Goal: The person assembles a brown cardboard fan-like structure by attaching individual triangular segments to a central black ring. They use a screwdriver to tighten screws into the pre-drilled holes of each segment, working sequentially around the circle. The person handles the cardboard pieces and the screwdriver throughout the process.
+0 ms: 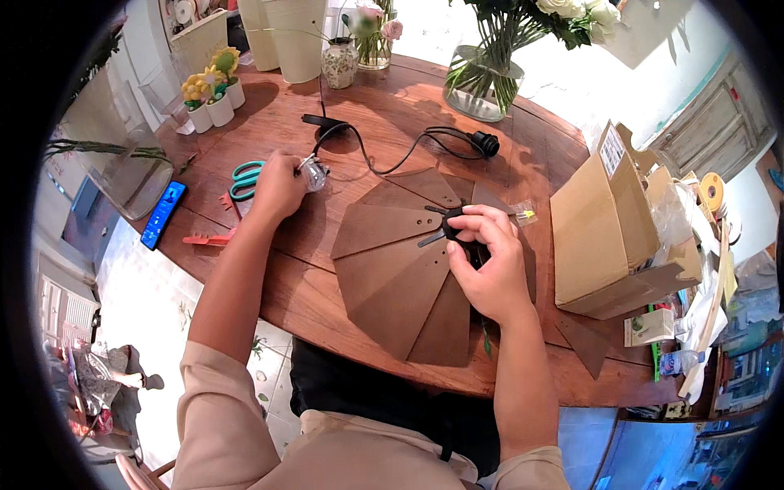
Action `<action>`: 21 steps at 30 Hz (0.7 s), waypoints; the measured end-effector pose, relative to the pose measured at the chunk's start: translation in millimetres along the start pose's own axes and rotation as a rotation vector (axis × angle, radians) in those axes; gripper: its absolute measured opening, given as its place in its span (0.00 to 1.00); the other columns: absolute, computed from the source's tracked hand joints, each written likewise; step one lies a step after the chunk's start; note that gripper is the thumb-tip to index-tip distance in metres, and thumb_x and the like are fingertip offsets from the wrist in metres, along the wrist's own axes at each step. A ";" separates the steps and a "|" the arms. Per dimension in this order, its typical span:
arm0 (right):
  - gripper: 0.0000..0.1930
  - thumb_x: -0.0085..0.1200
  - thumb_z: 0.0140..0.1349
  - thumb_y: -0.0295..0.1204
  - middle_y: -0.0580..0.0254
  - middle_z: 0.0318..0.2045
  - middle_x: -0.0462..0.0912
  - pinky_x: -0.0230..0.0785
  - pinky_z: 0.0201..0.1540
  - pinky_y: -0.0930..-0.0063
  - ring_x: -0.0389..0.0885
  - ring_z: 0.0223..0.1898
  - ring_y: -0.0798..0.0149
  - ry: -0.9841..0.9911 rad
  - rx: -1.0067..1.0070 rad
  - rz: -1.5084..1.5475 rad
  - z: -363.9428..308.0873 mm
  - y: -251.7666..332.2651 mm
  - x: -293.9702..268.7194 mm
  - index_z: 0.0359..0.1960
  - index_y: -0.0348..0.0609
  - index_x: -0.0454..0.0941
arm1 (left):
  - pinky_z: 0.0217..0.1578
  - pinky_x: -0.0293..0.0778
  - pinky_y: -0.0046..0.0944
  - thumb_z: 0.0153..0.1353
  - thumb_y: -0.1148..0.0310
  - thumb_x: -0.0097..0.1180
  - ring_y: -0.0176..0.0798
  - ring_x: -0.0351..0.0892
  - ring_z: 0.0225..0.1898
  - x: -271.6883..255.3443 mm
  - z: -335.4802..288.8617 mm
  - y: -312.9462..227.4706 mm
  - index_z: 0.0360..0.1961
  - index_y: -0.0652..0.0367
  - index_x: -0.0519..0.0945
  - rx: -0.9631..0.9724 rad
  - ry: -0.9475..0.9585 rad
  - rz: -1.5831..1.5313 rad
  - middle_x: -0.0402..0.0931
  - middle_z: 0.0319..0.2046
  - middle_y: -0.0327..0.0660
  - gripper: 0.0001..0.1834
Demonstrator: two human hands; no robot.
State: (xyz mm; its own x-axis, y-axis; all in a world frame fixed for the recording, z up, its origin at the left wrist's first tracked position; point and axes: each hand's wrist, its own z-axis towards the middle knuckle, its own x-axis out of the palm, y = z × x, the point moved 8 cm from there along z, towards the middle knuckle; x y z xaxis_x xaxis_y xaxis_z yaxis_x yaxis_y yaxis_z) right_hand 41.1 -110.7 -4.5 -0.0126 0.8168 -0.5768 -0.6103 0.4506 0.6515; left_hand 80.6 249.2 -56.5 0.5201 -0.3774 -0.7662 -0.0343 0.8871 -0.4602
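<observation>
My left hand (280, 186) is closed at the edge of a small clear plastic bag (314, 175), beside the teal-handled scissors (246, 178). What is in the bag is too small to make out. Over the brown panels (400, 269), which overlap in a fan like a round lampshade, my right hand (496, 265) grips a black bracket (450, 222) with flat prongs. Its thumb and fingers bend round the bracket and hide part of it. Small holes show in the panels near their inner ends. A black cord (367, 167) runs from near the bag to a black lamp socket (485, 144).
An opened cardboard box (600, 237) stands at right, with a loose brown panel (585, 345) near it. At left lie a phone (164, 215) and a red tool (208, 240). Potted artificial flowers (219, 110), a small vase (340, 64) and a glass vase of roses (483, 86) stand farther back.
</observation>
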 end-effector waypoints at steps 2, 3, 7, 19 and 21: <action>0.13 0.65 0.56 0.24 0.61 0.43 0.84 0.65 0.63 0.61 0.78 0.56 0.59 0.005 -0.022 -0.051 1.2 1.5 -1.7 0.45 0.44 0.85 | 0.55 0.75 0.48 0.58 0.71 0.68 0.59 0.80 0.53 -3.8 -1.6 2.2 0.42 0.66 0.88 -0.048 0.024 -0.062 0.81 0.49 0.55 0.12; 0.14 0.66 0.56 0.22 0.57 0.50 0.83 0.68 0.61 0.65 0.82 0.52 0.62 0.008 -0.048 -0.099 0.1 2.6 -2.5 0.45 0.43 0.85 | 0.55 0.75 0.48 0.58 0.71 0.68 0.59 0.80 0.53 -4.4 -3.2 1.8 0.42 0.66 0.88 -0.050 0.036 -0.075 0.81 0.49 0.55 0.12; 0.14 0.66 0.56 0.25 0.66 0.35 0.86 0.63 0.65 0.57 0.75 0.62 0.57 0.017 0.007 -0.029 0.8 3.9 0.0 0.45 0.46 0.85 | 0.49 0.76 0.41 0.61 0.73 0.68 0.46 0.82 0.47 -37.7 -12.0 -5.3 0.39 0.69 0.86 0.046 -0.156 -0.135 0.81 0.47 0.48 0.09; 0.14 0.67 0.55 0.24 0.60 0.43 0.85 0.65 0.64 0.57 0.76 0.59 0.54 -0.003 0.006 -0.020 0.0 0.7 -2.0 0.45 0.46 0.86 | 0.33 0.74 0.32 0.66 0.72 0.67 0.24 0.76 0.31 -3.8 -93.0 -177.1 0.39 0.66 0.87 -0.005 0.552 -0.987 0.86 0.29 0.36 0.07; 0.14 0.67 0.55 0.25 0.58 0.46 0.84 0.65 0.63 0.57 0.76 0.58 0.53 -0.008 0.038 -0.014 -0.5 0.4 -2.5 0.44 0.46 0.86 | 0.32 0.74 0.33 0.66 0.72 0.67 0.27 0.77 0.29 3.8 -94.7 -181.4 0.39 0.66 0.87 0.015 0.539 -0.944 0.86 0.28 0.39 0.07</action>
State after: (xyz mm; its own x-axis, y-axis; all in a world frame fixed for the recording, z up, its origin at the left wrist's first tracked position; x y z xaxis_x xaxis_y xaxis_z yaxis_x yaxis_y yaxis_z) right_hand 40.5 -112.7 -3.1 0.0021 0.8131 -0.5821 -0.5798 0.4753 0.6617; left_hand 8.0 61.7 -18.3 -0.1115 -0.9726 -0.2038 0.1949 0.1797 -0.9642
